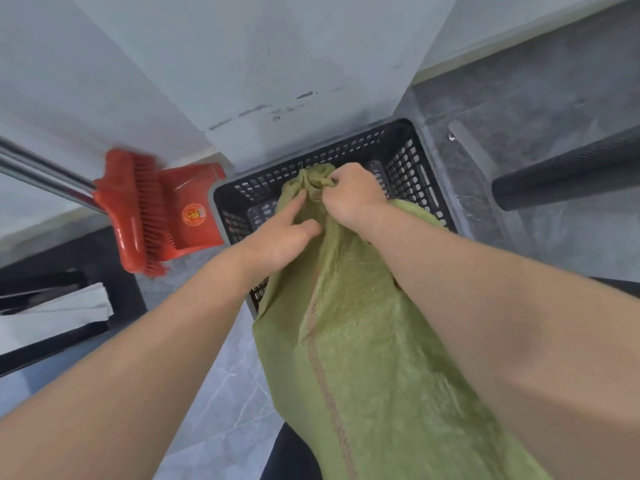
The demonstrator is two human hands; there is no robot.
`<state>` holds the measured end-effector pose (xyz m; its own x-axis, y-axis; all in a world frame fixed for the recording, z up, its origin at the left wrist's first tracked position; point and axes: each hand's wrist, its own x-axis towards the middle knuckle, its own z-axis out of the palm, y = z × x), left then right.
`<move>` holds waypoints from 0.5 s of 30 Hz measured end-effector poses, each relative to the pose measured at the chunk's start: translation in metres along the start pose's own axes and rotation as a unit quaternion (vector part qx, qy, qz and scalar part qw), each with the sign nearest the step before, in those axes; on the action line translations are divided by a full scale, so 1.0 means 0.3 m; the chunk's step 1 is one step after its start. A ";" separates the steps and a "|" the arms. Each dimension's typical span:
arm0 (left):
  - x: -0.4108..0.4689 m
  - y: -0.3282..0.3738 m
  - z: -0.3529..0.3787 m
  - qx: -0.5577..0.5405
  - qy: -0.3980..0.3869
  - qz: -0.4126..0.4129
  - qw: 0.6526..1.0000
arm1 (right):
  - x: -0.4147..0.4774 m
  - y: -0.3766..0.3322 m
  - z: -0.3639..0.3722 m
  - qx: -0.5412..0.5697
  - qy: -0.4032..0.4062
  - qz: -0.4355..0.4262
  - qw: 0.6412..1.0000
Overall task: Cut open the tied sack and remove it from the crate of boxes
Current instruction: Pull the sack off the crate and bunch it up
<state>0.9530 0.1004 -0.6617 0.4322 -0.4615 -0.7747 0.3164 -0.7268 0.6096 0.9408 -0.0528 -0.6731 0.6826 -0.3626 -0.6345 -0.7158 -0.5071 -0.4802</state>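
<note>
Grey marbled floor tiles (221,393) meet a pale grey wall (277,64), and a black perforated plastic crate (398,157) sits against that wall. Draped over the crate and running down toward the camera is a green woven sack (363,358) with a reddish stitched stripe along its length; what the sack covers is hidden.

At the far end of the sack the cloth gathers into a bunched, tied neck (313,180) lying just inside the crate's far side. The right hand (349,195) has its fingers (329,183) clamped around this neck, curled tight on the fabric. The left hand (280,240) rests on the sack just below, its fingers apart: the index finger stretches out to touch the gathered cloth beside the knot, while the thumb lies spread against the sack.

Left of the crate, a red broom (128,209) with a metal handle leans in a red dustpan (194,209) by the wall.
</note>
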 end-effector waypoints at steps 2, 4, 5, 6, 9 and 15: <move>-0.024 0.014 -0.027 -0.021 -0.018 -0.031 0.999 | 0.058 -0.026 0.004 -0.015 -0.022 -0.003 1.000; -0.072 0.033 -0.039 -0.015 -0.047 -0.016 0.999 | 0.114 -0.042 0.010 -0.037 -0.042 -0.004 0.998; -0.100 0.038 -0.045 0.000 -0.066 -0.010 0.998 | 0.137 -0.046 0.012 -0.047 -0.053 0.000 0.998; -0.126 0.039 -0.048 0.018 -0.091 -0.009 0.996 | 0.161 -0.051 0.015 -0.053 -0.059 0.005 0.997; -0.191 0.035 -0.035 -0.001 -0.205 -0.003 0.979 | 0.226 -0.061 0.020 -0.065 -0.062 0.019 0.996; -0.120 -0.013 0.032 0.027 -0.007 0.033 0.999 | 0.310 -0.087 -0.035 -0.027 -0.085 0.064 0.994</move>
<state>0.9282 0.1151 -0.6379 0.4390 -0.5167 -0.7351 0.2405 -0.7207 0.6502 1.0244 -0.0815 -0.7132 0.5480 -0.2926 -0.7836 -0.7834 -0.5079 -0.3582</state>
